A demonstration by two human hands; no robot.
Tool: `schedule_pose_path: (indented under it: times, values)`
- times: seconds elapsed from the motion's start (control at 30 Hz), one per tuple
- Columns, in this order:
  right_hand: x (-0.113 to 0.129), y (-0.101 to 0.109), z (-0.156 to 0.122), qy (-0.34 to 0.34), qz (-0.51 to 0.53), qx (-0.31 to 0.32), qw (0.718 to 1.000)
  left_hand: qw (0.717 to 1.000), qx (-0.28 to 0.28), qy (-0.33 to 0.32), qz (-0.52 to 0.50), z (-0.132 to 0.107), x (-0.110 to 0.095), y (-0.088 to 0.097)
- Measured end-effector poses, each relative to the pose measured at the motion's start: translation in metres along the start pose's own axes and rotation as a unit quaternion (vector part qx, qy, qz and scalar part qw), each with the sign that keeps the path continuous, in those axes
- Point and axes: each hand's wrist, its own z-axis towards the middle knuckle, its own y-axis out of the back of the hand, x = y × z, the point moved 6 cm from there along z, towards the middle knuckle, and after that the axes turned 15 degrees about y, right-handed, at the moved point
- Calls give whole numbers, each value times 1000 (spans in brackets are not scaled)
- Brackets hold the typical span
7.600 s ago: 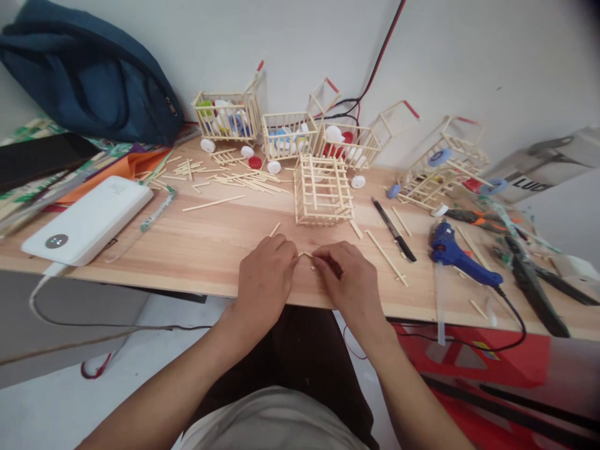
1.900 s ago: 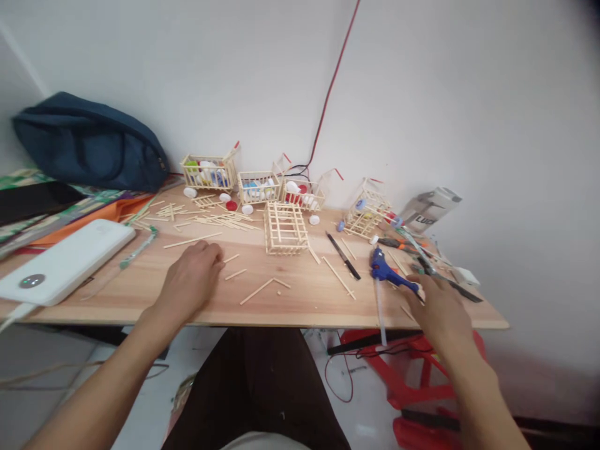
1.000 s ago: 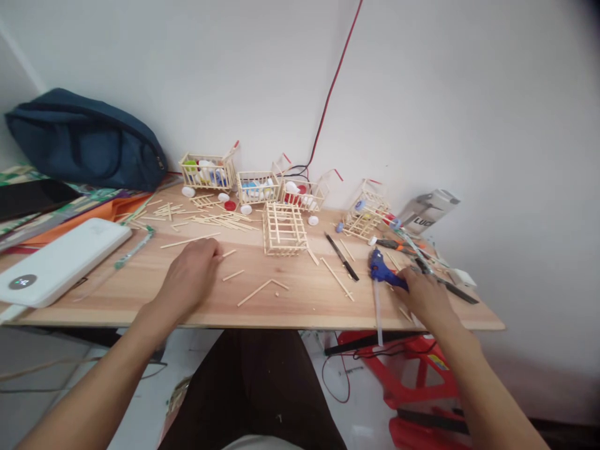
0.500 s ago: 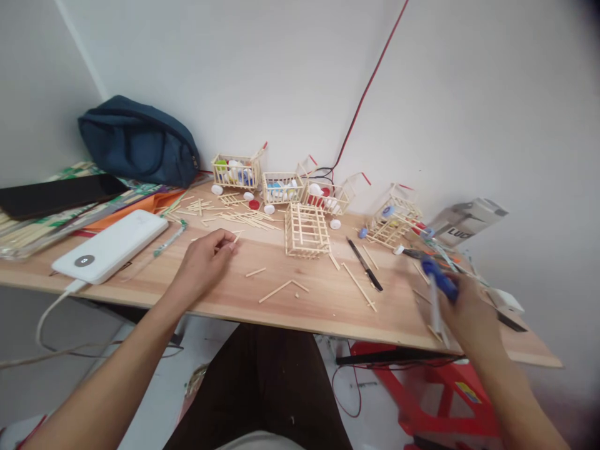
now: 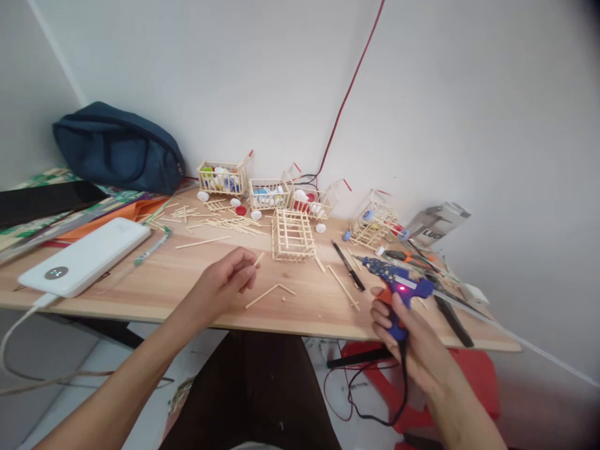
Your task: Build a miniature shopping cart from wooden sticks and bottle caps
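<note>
My right hand (image 5: 405, 331) is closed round the handle of a blue hot glue gun (image 5: 394, 275), whose small light glows pink and whose nozzle points left. A long clear glue stick (image 5: 497, 325) trails out of its back end. Over the desk, my left hand (image 5: 232, 278) pinches a short wooden stick (image 5: 259, 259) between thumb and fingers. Just beyond it stands a small cage-like basket of wooden sticks (image 5: 293, 234). Two sticks (image 5: 263, 296) lie in a bent line below that hand. Loose cut sticks (image 5: 234, 224) are heaped to the basket's left.
Several small stick carts (image 5: 222, 179) with bottle-cap wheels line the wall. A white power bank (image 5: 87, 256), a blue bag (image 5: 119, 150) and a phone (image 5: 47, 201) are at the left. A black pen (image 5: 348, 265) and a box (image 5: 438, 225) are towards the right.
My right hand has lifted the glue gun and turned it, bringing it left over the desk. My left hand has moved right and now holds a short stick up off the desk.
</note>
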Motion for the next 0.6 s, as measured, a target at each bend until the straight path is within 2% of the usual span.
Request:
schedule_pose_path:
  times: [0.13, 0.3, 0.47, 0.6]
  values:
    - [-2, -25, -12, 36, -61, 48, 996, 1000, 18, 4, 20, -8, -12, -16]
    - [0, -55, -23, 61, -88, 88, 990, 999, 31, 17, 2, -9, -15, -30]
    - [1, -73, -28, 71, -97, 147, 982, 1000, 13, 15, -17, -6, -13, -28]
    - [-2, -77, -31, 54, -103, 177, 977, 1000, -21, 11, -21, -4, -11, -21]
